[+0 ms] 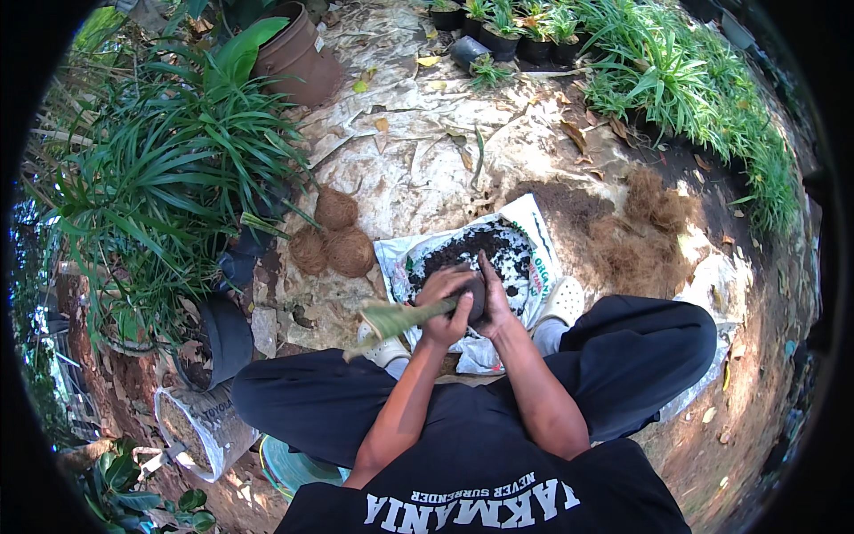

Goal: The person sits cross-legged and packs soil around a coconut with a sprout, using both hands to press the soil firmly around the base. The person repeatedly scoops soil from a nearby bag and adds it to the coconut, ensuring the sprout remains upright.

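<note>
Both my hands are cupped around a dark, rounded soil ball above a white plastic sack. A plant with a thick green stem sticks out of the ball past my left wrist, its end smeared by motion. My left hand wraps the near left side, stem beside its thumb. My right hand presses the right side, fingers pointing up and away. Dark loose soil is spread over the sack below. Three brown fibre-wrapped balls sit together left of the sack.
Loose brown fibre lies in a heap at right. Leafy potted plants crowd the left, with a brown pot behind. Small black pots line the back. A soil-filled bag and a green basin stand near my left knee.
</note>
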Demonstrator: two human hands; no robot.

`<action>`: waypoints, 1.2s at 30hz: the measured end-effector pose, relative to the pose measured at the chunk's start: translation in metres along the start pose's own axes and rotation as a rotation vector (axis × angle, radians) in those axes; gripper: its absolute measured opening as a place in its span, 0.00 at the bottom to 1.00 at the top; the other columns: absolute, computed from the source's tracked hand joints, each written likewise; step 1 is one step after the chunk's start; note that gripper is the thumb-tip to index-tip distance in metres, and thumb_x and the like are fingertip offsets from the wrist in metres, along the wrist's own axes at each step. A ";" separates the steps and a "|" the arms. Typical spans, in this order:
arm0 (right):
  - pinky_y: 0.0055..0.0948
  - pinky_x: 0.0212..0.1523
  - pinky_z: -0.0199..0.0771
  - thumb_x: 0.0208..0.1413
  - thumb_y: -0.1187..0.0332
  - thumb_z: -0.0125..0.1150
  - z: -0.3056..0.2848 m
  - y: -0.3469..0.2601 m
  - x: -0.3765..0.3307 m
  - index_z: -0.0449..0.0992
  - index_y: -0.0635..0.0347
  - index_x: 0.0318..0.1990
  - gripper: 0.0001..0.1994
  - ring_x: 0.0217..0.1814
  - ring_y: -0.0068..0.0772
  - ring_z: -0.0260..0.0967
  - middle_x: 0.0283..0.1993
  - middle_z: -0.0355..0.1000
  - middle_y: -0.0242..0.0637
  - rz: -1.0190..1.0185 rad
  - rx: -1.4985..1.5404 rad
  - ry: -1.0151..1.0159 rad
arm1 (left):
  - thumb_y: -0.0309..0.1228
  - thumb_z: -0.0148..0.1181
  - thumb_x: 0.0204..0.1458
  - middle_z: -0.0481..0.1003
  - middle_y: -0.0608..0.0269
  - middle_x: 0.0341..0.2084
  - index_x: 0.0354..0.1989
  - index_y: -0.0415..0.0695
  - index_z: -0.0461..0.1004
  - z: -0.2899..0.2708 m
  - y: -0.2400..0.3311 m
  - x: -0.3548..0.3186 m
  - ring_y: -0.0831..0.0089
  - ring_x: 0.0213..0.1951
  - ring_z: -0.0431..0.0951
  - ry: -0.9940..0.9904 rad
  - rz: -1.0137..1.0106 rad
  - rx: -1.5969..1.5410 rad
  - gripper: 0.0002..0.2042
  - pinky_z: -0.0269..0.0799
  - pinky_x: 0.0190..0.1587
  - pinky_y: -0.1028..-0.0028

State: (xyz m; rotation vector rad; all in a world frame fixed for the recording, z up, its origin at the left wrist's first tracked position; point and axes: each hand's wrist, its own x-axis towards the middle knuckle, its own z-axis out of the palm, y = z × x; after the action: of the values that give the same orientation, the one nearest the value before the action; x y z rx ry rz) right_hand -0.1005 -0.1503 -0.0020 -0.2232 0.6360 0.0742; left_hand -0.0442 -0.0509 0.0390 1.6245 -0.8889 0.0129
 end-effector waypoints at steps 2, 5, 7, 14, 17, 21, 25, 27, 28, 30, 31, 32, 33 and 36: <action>0.36 0.42 0.78 0.59 0.35 0.49 -0.007 0.001 0.008 0.75 0.53 0.41 0.28 0.38 0.32 0.74 0.37 0.75 0.35 0.013 -0.101 0.043 | 0.30 0.58 0.49 0.81 0.53 0.31 0.31 0.37 0.78 0.009 0.001 -0.008 0.54 0.41 0.81 0.092 0.049 -0.030 0.09 0.72 0.51 0.60; 0.35 0.45 0.78 0.59 0.35 0.48 -0.004 -0.002 0.009 0.75 0.57 0.46 0.32 0.42 0.33 0.75 0.41 0.75 0.37 -0.004 -0.206 0.024 | 0.28 0.57 0.50 0.80 0.54 0.32 0.28 0.38 0.76 0.017 0.002 -0.016 0.56 0.42 0.80 0.193 0.015 0.018 0.06 0.72 0.51 0.61; 0.35 0.50 0.76 0.60 0.34 0.47 0.002 -0.006 -0.002 0.73 0.60 0.52 0.34 0.47 0.35 0.74 0.46 0.75 0.39 -0.056 -0.121 -0.109 | 0.29 0.57 0.52 0.80 0.54 0.34 0.31 0.37 0.76 0.018 0.004 -0.016 0.57 0.43 0.79 0.279 -0.074 -0.057 0.07 0.70 0.53 0.61; 0.38 0.52 0.74 0.59 0.33 0.46 -0.003 -0.010 -0.005 0.74 0.60 0.51 0.36 0.49 0.36 0.74 0.48 0.75 0.40 -0.079 -0.061 -0.052 | 0.30 0.59 0.50 0.80 0.53 0.36 0.34 0.38 0.79 -0.003 0.009 0.000 0.56 0.46 0.79 0.074 0.077 0.175 0.08 0.69 0.53 0.61; 0.36 0.45 0.78 0.59 0.35 0.49 -0.016 -0.005 0.013 0.76 0.60 0.43 0.32 0.41 0.33 0.75 0.41 0.76 0.39 0.017 -0.027 -0.118 | 0.28 0.59 0.47 0.80 0.54 0.29 0.31 0.39 0.80 0.005 0.007 -0.004 0.55 0.41 0.81 -0.030 0.034 0.044 0.08 0.72 0.50 0.61; 0.36 0.49 0.76 0.59 0.34 0.49 -0.010 -0.004 0.015 0.75 0.63 0.49 0.35 0.46 0.35 0.75 0.44 0.76 0.41 0.055 -0.241 0.110 | 0.25 0.57 0.46 0.80 0.54 0.31 0.29 0.37 0.79 0.015 0.010 -0.013 0.57 0.40 0.80 0.125 -0.011 0.052 0.07 0.72 0.50 0.63; 0.41 0.58 0.71 0.55 0.27 0.43 0.007 -0.010 -0.008 0.70 0.59 0.61 0.44 0.55 0.37 0.71 0.53 0.73 0.39 -0.146 -0.052 -0.193 | 0.31 0.57 0.54 0.78 0.54 0.39 0.35 0.36 0.79 0.010 0.015 -0.004 0.60 0.46 0.76 0.387 -0.409 -0.193 0.10 0.66 0.56 0.64; 0.42 0.58 0.71 0.53 0.25 0.41 0.011 -0.011 -0.012 0.70 0.59 0.60 0.45 0.55 0.37 0.71 0.54 0.73 0.38 -0.101 -0.064 -0.139 | 0.32 0.58 0.52 0.78 0.55 0.42 0.37 0.39 0.80 0.000 0.014 0.003 0.57 0.47 0.76 0.258 -0.204 0.075 0.10 0.65 0.56 0.61; 0.42 0.58 0.71 0.53 0.24 0.41 0.011 -0.012 -0.011 0.70 0.58 0.60 0.46 0.55 0.37 0.72 0.54 0.73 0.38 -0.105 -0.056 -0.222 | 0.32 0.59 0.51 0.78 0.56 0.44 0.37 0.41 0.81 -0.004 0.012 0.006 0.55 0.47 0.76 0.200 -0.079 0.190 0.10 0.65 0.56 0.60; 0.40 0.53 0.73 0.54 0.25 0.41 0.009 -0.005 -0.004 0.74 0.57 0.51 0.42 0.50 0.34 0.73 0.48 0.75 0.38 -0.038 -0.025 -0.040 | 0.35 0.60 0.50 0.80 0.56 0.40 0.35 0.43 0.81 -0.003 0.008 0.009 0.57 0.49 0.78 0.068 0.053 0.265 0.10 0.66 0.56 0.59; 0.39 0.51 0.74 0.54 0.26 0.42 0.006 -0.002 0.000 0.75 0.56 0.48 0.40 0.47 0.34 0.73 0.46 0.75 0.37 -0.022 -0.003 0.003 | 0.34 0.59 0.50 0.80 0.57 0.37 0.34 0.42 0.81 -0.001 0.008 0.006 0.57 0.46 0.79 0.017 0.069 0.205 0.10 0.68 0.54 0.59; 0.39 0.48 0.75 0.55 0.27 0.43 0.004 0.000 0.004 0.75 0.56 0.46 0.38 0.44 0.33 0.73 0.43 0.75 0.37 0.021 0.033 0.095 | 0.34 0.59 0.50 0.81 0.57 0.33 0.32 0.41 0.81 0.003 0.007 0.003 0.58 0.44 0.80 -0.028 0.071 0.155 0.10 0.70 0.52 0.59; 0.37 0.43 0.78 0.57 0.31 0.47 0.001 0.002 0.006 0.78 0.60 0.40 0.36 0.38 0.32 0.75 0.37 0.77 0.37 -0.006 0.043 0.109 | 0.32 0.58 0.49 0.81 0.58 0.29 0.30 0.40 0.80 0.007 0.006 0.001 0.58 0.40 0.81 0.013 0.101 0.140 0.08 0.73 0.49 0.59; 0.37 0.43 0.77 0.58 0.30 0.45 0.000 0.005 0.007 0.77 0.63 0.43 0.38 0.39 0.32 0.75 0.39 0.77 0.38 -0.035 -0.030 0.107 | 0.26 0.55 0.47 0.81 0.56 0.31 0.31 0.38 0.79 0.011 0.003 -0.003 0.58 0.40 0.81 0.095 0.021 0.066 0.08 0.71 0.51 0.61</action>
State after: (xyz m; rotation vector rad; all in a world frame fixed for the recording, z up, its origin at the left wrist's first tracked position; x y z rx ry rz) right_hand -0.0961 -0.1454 -0.0072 -0.2683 0.7375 0.0386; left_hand -0.0532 -0.0584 0.0373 1.6622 -0.8399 0.1339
